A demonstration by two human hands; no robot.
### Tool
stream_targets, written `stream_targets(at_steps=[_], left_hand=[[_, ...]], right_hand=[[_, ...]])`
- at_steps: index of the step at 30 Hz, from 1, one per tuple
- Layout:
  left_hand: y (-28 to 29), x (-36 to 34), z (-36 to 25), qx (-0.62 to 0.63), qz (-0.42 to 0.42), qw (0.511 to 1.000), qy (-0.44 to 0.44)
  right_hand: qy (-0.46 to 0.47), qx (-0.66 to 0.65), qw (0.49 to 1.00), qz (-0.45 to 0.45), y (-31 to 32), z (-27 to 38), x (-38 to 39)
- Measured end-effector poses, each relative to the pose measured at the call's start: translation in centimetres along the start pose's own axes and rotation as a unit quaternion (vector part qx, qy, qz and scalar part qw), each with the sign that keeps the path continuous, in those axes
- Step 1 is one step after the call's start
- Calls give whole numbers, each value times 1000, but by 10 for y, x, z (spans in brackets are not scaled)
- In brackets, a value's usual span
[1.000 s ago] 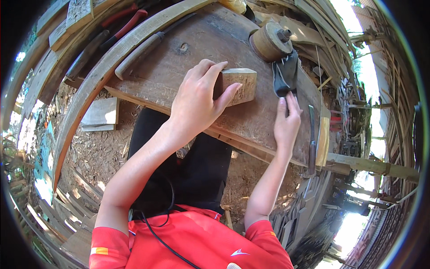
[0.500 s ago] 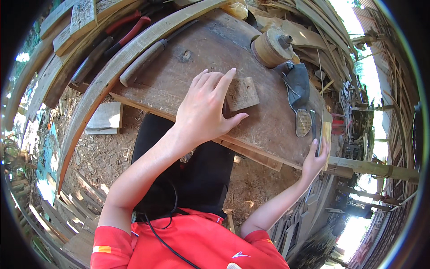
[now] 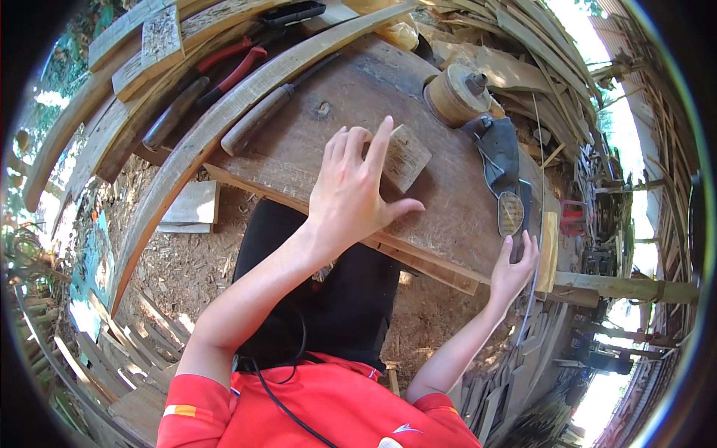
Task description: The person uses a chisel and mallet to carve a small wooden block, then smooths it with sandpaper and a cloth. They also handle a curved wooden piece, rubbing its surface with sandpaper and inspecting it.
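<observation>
On the brown wooden bench top, my left hand is spread, with thumb and index finger stretched apart and the other fingers partly bent. A small squarish wooden block lies behind its index finger, which covers the block's left edge; whether they touch is unclear. My right hand is at the bench's right end, fingers apart. Its thumb tip reaches the lower end of a woven-looking oval piece. Beside the fingers is a dark flat strip, and just to their right stands a yellowish wood piece.
A long curved wooden strip crosses the bench's left side, beside a wooden-handled tool and red-handled tools. At the far right are a round wooden spool and dark cloth. Wood planks are stacked behind.
The block has turned on the bench, and my left hand has shifted slightly right. My right hand has moved left, away from the yellowish wood piece. The whole view has shifted slightly.
</observation>
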State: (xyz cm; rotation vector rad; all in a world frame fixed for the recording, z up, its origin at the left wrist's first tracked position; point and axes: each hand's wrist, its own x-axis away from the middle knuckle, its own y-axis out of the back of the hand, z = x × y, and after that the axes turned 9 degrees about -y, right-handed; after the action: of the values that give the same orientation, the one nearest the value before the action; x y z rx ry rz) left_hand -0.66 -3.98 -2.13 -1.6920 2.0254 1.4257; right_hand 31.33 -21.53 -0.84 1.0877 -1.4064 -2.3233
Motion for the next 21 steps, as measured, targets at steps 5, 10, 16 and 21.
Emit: stream_targets(at_steps=[5,10,16,21], left_hand=[[2,3,5,13,19,1000,-17],[1,0,3,7,-4,1000,-8],[52,-43,63,30,-113,993,7],[135,-82,144,-152,-13,985,78]], right_hand=[[10,11,998,-67,-17,15,5],[16,-20,997,-79,-20,14,7],[21,-40,995,-90,-19,13,10],[15,-49,994,-100,-20,14,11]])
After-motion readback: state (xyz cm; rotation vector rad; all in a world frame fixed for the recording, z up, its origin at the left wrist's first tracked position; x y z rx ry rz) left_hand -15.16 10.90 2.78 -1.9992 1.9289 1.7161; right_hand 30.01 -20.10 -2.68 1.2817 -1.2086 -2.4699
